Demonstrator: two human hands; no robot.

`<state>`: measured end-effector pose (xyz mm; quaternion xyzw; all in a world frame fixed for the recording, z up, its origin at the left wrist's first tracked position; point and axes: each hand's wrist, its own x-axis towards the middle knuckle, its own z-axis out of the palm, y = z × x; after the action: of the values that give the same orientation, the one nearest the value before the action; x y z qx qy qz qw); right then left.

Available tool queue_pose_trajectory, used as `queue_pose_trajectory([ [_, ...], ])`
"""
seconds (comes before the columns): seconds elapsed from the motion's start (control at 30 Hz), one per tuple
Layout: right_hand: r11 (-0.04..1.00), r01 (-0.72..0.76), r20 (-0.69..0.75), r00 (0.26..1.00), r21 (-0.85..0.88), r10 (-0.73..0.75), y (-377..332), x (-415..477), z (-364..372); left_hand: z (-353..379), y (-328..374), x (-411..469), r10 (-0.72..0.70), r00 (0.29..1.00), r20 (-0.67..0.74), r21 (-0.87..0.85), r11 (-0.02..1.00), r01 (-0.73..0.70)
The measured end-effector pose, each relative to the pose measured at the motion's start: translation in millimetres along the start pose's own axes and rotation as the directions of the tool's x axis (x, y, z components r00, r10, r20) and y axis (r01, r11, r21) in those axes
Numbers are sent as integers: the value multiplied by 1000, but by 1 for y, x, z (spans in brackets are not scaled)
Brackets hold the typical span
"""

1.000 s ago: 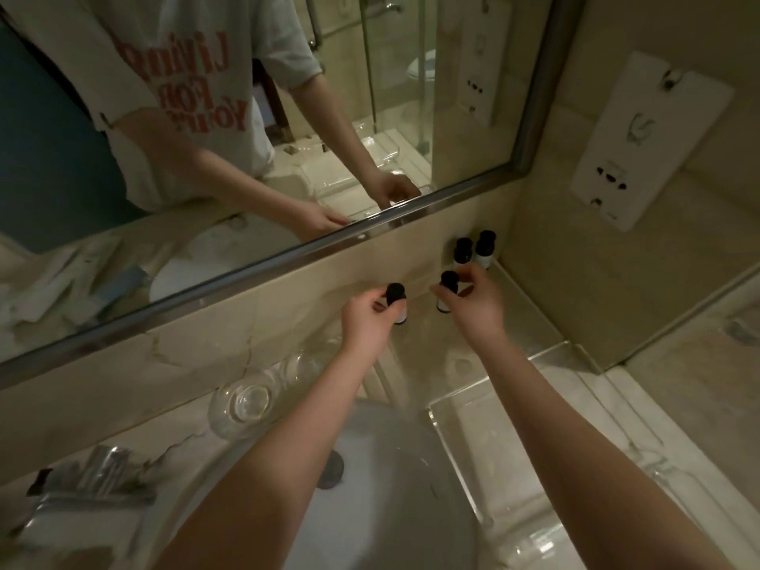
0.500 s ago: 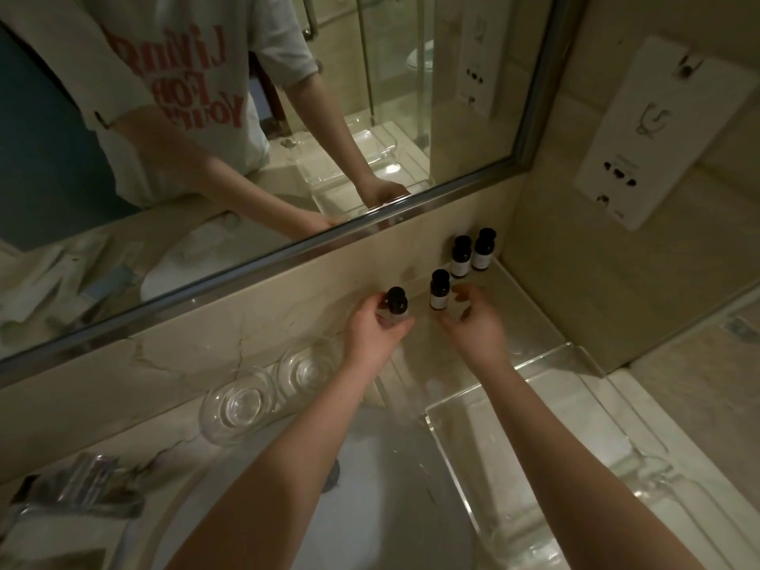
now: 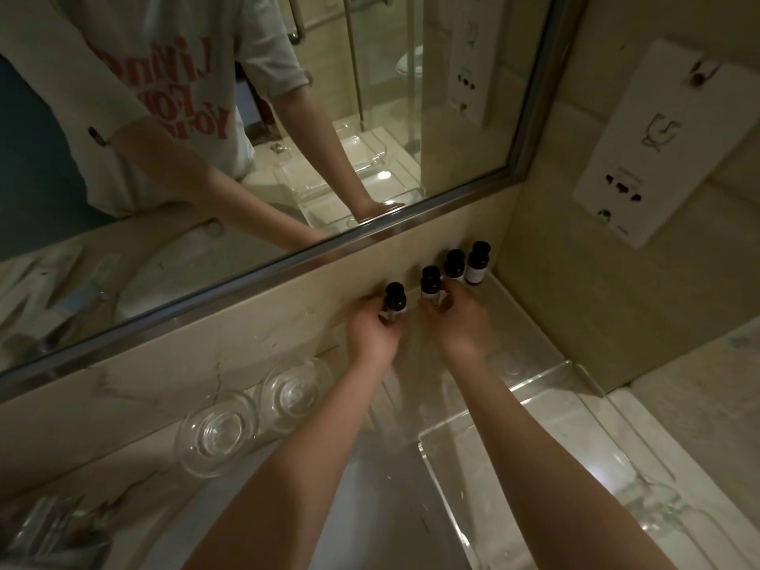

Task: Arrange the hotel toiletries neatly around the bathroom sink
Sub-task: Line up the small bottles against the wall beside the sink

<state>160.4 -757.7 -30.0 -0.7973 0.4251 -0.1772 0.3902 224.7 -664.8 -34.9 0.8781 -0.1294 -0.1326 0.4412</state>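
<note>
With my left hand (image 3: 372, 329) fingers clamped round the end bottle (image 3: 395, 301) and my right hand (image 3: 458, 318) pinching the next bottle (image 3: 430, 283), both upright along the counter's (image 3: 530, 327) back edge, I should slide them gently into even line with the corner pair (image 3: 454, 266).

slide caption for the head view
Left hand grips the leftmost toiletry bottle, right hand the second bottle, in a row below the mirror.

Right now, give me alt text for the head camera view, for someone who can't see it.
A person's left hand and right hand each hold a small black-capped bottle, the left bottle and the right bottle, on a ledge below a mirror. Two more bottles stand in the corner; two clear glasses sit left.
</note>
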Motion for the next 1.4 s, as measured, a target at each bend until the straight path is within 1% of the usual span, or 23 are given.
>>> queue_pose_trajectory([
  [0.2,1000,-5,10,1000,-20,5,1,0,1,9,5,5,5,1000,-4,-3,1000,-5],
  [0.37,997,-4,-12,1000,73,5,15,-13,-8,10,6,5,4,1000,11,18,1000,-4],
  [0.5,998,-3,-46,999,63,6,20,-22,-11,6,10,1,-10,1000,25,24,1000,9],
  [0.57,999,36,-66,997,28,-34,20,-30,-14,-5,11,-6,-26,999,40,16,1000,26],
  [0.67,994,111,-54,992,-25,-112,15,-47,-20,-30,4,-22,-50,996,75,75,996,45],
  [0.83,964,250,105,965,-93,-241,-1,-95,-26,-89,-17,-69,29,995,96,236,970,-51],
  [0.93,939,333,176,932,-80,-316,-17,-133,-26,-132,-34,-109,84,992,99,348,931,-114],
  [1.07,890,448,286,866,-82,-410,-42,-190,-18,-191,-64,-165,85,992,96,440,890,-119],
  [1.17,844,532,380,795,-65,-472,-63,-241,-4,-238,-96,-212,43,997,67,510,857,-71],
  [1.23,818,573,446,748,-58,-492,-75,-274,10,-267,-123,-241,38,999,39,525,850,-53],
  [1.27,810,586,479,723,-41,-499,-80,-289,18,-280,-136,-254,9,1000,23,536,844,-20],
  [1.4,744,668,609,586,9,-534,-97,-347,59,-329,-186,-300,-70,995,-69,583,806,97],
])
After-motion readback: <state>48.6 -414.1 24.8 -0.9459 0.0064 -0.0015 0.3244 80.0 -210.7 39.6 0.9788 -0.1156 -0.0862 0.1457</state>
